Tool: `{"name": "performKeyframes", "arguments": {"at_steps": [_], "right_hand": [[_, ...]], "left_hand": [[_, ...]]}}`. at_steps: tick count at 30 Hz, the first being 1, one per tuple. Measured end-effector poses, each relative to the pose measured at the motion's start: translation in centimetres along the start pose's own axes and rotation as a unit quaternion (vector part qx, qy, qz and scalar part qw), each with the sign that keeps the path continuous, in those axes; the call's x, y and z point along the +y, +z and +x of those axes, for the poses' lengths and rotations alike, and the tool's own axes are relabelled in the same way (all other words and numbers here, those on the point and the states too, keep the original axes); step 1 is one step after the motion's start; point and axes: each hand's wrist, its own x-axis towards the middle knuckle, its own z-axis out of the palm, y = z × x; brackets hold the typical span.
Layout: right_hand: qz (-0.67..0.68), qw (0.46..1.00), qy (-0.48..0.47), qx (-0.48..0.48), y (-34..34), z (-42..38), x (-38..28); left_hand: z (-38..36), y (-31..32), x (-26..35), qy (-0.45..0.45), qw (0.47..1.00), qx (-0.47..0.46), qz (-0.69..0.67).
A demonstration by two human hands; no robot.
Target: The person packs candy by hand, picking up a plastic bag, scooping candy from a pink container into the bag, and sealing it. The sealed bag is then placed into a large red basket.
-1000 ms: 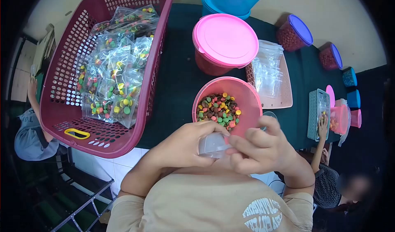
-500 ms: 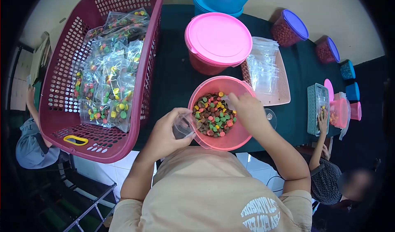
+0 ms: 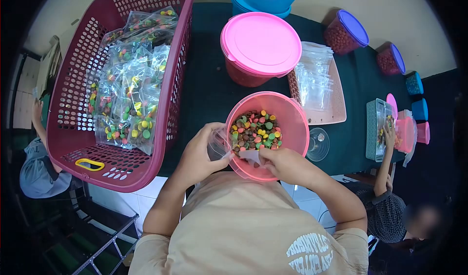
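A pink plastic bucket (image 3: 296, 124) stands in front of me, holding brown, green, yellow and red button-shaped candies (image 3: 261, 129). At its left rim my left hand (image 3: 199, 151) is closed around a clear plastic cup (image 3: 217, 146), which tilts toward the candies. Inside the near part of the bucket, my right hand (image 3: 287, 164) pinches a translucent scoop (image 3: 250, 155). The scoop's end lies low among the candies, close to the cup's mouth. My right fingers partly hide its handle.
To the left is a maroon basket (image 3: 171, 94) with several filled candy bags (image 3: 129, 90). Behind the bucket stands a pink-lidded tub (image 3: 261, 43). A tray (image 3: 336, 90) of clear bags (image 3: 314, 77) and a clear round dish (image 3: 318, 146) lie right. Other people work at both sides.
My right hand has swept the scoop from the bucket's far right side toward me and the cup. The candies have shifted; my left hand keeps the cup at the rim.
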Motion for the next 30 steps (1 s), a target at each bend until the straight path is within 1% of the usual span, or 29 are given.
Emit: {"name": "performKeyframes", "arguments": {"at_steps": [1, 2, 4, 5, 7, 8, 10, 11, 12, 13, 14, 15, 17, 18, 20, 21, 23, 24, 26, 27, 29, 30], "right_hand": [[0.035, 0.999, 0.007, 0.007, 0.3, 0.2, 0.4], [0.036, 0.999, 0.007, 0.008, 0.5, 0.4, 0.8], [0.111, 0.992, -0.008, 0.051, 0.5, 0.9, 1.3], [0.112, 0.992, -0.009, 0.05, 0.4, 0.9, 1.2], [0.207, 0.976, 0.015, 0.069, 0.0, 0.8, 0.9], [0.206, 0.976, 0.015, 0.07, -0.1, 0.8, 1.0], [0.309, 0.944, 0.032, 0.107, -0.1, 0.8, 1.4], [0.31, 0.944, 0.032, 0.108, -0.2, 0.9, 1.7], [0.21, 0.964, 0.024, 0.161, -0.4, 1.1, 1.9], [0.108, 0.971, 0.017, 0.213, -0.7, 1.3, 2.1], [0.043, 0.972, 0.044, 0.226, -0.8, 1.6, 1.9], [0.044, 0.972, 0.046, 0.227, -0.8, 2.0, 1.9], [-0.08, 0.967, 0.065, 0.232, -0.5, 2.7, 2.0], [-0.08, 0.967, 0.065, 0.232, -0.1, 3.0, 2.0], [-0.07, 0.988, 0.028, 0.131, 0.9, 3.3, 2.1], [-0.07, 0.989, 0.026, 0.131, 1.4, 3.3, 2.3], [-0.084, 0.994, -0.001, 0.07, 2.1, 3.3, 2.8], [-0.085, 0.994, -0.001, 0.069, 1.7, 3.2, 2.5], [-0.038, 0.999, 0.022, -0.021, 0.4, 2.9, 1.7], [-0.039, 0.999, 0.022, -0.022, 0.2, 2.6, 1.7], [0.023, 0.998, -0.047, -0.035, 0.0, 2.1, 1.9], [0.023, 0.998, -0.046, -0.035, -0.1, 1.8, 1.9]], "left_hand": [[0.0, 0.0, -0.2, 0.016, 1.0, 0.012, -0.002], [0.0, 0.0, -0.2, 0.016, 1.0, 0.011, -0.002], [0.0, 0.0, 0.1, -0.016, 0.997, -0.015, -0.078], [-0.1, 0.0, 0.2, -0.017, 0.997, -0.015, -0.078], [-0.2, 0.0, 0.4, 0.002, 0.998, -0.022, -0.055], [-0.2, 0.0, 0.5, 0.002, 0.998, -0.022, -0.055], [-0.2, -0.1, 0.7, -0.001, 0.999, -0.021, -0.046], [-0.2, 0.0, 0.6, 0.0, 0.999, -0.022, -0.045], [-0.1, 0.1, 0.3, -0.005, 0.997, -0.024, -0.075], [-0.1, 0.2, 0.2, -0.009, 0.994, -0.026, -0.106], [-0.1, 0.2, 0.2, -0.01, 0.994, -0.029, -0.106], [0.0, 0.3, 0.3, -0.013, 0.996, -0.022, -0.09], [0.0, 0.4, 0.4, -0.016, 0.997, -0.017, -0.074], [0.0, 0.4, 0.5, -0.016, 0.998, -0.018, -0.066], [0.0, 0.3, 0.6, -0.017, 0.998, -0.016, -0.057], [-0.1, 0.3, 0.6, -0.021, 0.997, -0.018, -0.066], [-0.1, 0.4, 0.5, -0.025, 0.997, -0.018, -0.076], [-0.1, 0.5, 0.3, -0.017, 0.997, -0.016, -0.074], [0.0, 0.6, 0.0, -0.009, 0.997, -0.014, -0.074], [0.0, 0.7, -0.1, -0.01, 0.998, -0.014, -0.06], [0.0, 0.6, -0.2, -0.011, 0.999, -0.014, -0.046], [0.0, 0.6, -0.3, -0.01, 0.999, -0.017, -0.041]]}}
